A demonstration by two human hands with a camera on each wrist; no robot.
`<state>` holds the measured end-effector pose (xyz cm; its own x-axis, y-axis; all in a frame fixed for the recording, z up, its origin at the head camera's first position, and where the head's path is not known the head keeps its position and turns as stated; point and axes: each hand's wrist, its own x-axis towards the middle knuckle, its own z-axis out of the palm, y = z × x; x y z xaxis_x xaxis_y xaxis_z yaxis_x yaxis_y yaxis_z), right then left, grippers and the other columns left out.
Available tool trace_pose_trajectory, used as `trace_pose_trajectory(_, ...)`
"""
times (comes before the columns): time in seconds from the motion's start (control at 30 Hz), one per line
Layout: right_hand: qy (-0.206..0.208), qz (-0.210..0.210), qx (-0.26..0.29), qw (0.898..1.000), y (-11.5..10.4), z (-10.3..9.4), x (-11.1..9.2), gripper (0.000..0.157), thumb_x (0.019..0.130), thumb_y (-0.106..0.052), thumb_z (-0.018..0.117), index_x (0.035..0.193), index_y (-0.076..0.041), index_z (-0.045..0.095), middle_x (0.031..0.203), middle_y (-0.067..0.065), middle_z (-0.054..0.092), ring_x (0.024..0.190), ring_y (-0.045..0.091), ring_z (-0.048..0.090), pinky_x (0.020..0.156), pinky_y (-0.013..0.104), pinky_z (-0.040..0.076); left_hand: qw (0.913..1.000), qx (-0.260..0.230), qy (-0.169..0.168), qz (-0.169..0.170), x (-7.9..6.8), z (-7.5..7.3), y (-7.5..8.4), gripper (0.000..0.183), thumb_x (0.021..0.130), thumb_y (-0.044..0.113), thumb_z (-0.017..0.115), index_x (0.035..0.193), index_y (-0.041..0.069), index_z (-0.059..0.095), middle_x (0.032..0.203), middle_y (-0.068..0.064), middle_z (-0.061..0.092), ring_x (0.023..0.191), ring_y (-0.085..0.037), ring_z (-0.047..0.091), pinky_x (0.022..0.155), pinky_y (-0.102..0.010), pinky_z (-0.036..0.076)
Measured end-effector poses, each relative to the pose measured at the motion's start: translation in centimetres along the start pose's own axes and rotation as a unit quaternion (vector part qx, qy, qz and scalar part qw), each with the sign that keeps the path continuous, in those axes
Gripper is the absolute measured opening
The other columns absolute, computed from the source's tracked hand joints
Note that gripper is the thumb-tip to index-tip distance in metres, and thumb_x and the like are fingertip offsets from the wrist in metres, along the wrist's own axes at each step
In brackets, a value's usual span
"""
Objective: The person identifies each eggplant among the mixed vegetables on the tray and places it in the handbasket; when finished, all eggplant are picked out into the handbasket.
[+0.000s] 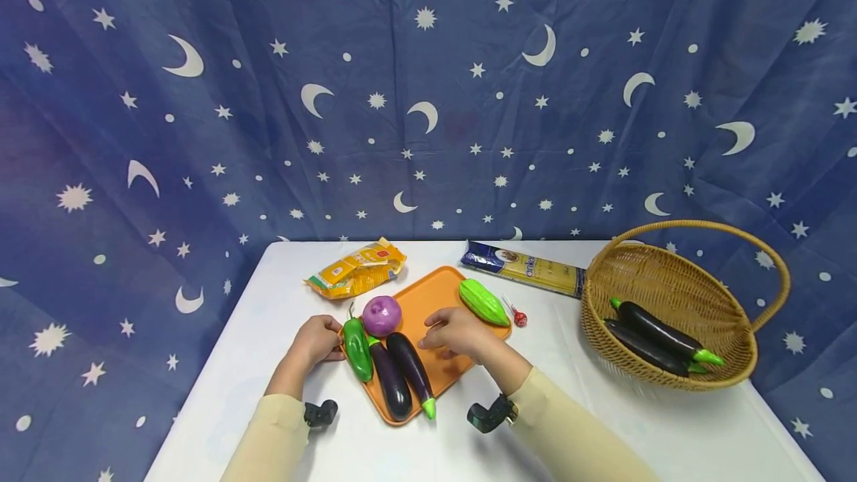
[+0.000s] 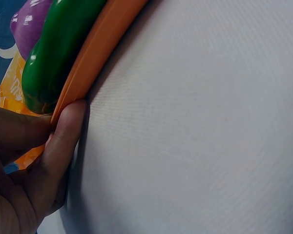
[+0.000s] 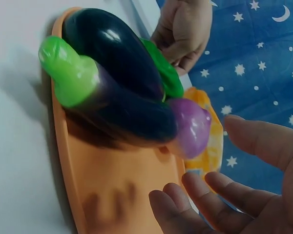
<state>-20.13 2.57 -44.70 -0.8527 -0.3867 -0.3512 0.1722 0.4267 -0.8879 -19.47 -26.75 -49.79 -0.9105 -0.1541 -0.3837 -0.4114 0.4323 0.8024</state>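
An orange tray point(image 1: 420, 303) lies on the table with a green pepper point(image 1: 358, 349), a purple onion point(image 1: 382, 316), two eggplants point(image 1: 410, 367) and a bright green ridged vegetable point(image 1: 483, 302) on it. My left hand point(image 1: 317, 338) pinches the tray's left rim between thumb and fingers, beside the pepper; the left wrist view shows this grip on the rim point(image 2: 95, 51) closely. Over the middle of the tray hovers my right hand point(image 1: 457, 333), fingers spread and holding nothing. In the right wrist view its fingers point(image 3: 224, 200) are apart from the onion and eggplants.
A wicker basket point(image 1: 669, 274) with eggplants point(image 1: 659, 329) inside stands at the right. Behind the tray lie an orange packet point(image 1: 358, 270) and a spaghetti pack point(image 1: 525, 270), whose right end meets the basket. A red lollipop point(image 1: 519, 317) sits beside the tray's right edge.
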Motion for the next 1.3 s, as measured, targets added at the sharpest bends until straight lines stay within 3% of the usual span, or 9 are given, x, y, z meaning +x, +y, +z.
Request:
trace_pose_trajectory(0.4, 0.03, 0.015, -0.034, 0.999, 0.1, 2.4, 0.6, 0.053, 0.08, -0.017, 0.084, 0.124, 0.002, 0.062, 0.093, 0.011, 0.062, 0.087, 0.036, 0.064, 0.075, 0.044, 0.063, 1.0, 0.0, 0.001, -0.004, 0.1, 0.0, 0.0, 0.024, 0.088, -0.009, 0.05, 0.11, -0.008, 0.06, 0.096, -0.019, 0.059, 0.063, -0.019, 0.067, 0.059, -0.03, 0.062)
trace_pose_trajectory(0.93, 0.043, 0.012, -0.11, 0.993, 1.1, 4.4, 1.5, 0.048, 0.076, -0.021, 0.087, 0.115, -0.002, 0.066, 0.092, 0.008, 0.063, 0.076, 0.024, 0.062, 0.066, 0.038, 0.061, 1.0, 0.001, 0.002, -0.001, -0.1, 0.0, 0.0, 0.023, 0.088, -0.009, 0.051, 0.11, -0.008, 0.06, 0.095, -0.018, 0.059, 0.062, -0.019, 0.067, 0.059, -0.031, 0.062)
trace_pose_trajectory(1.3, 0.063, 0.008, -0.136, 0.989, 1.4, 5.3, 1.6, 0.042, 0.076, -0.022, 0.087, 0.107, -0.001, 0.068, 0.092, 0.009, 0.064, 0.081, 0.022, 0.06, 0.074, 0.038, 0.059, 1.0, 0.001, 0.007, -0.001, -0.1, 0.0, -0.1, 0.023, 0.088, -0.009, 0.051, 0.108, -0.007, 0.061, 0.093, -0.018, 0.059, 0.063, -0.019, 0.067, 0.06, -0.031, 0.063)
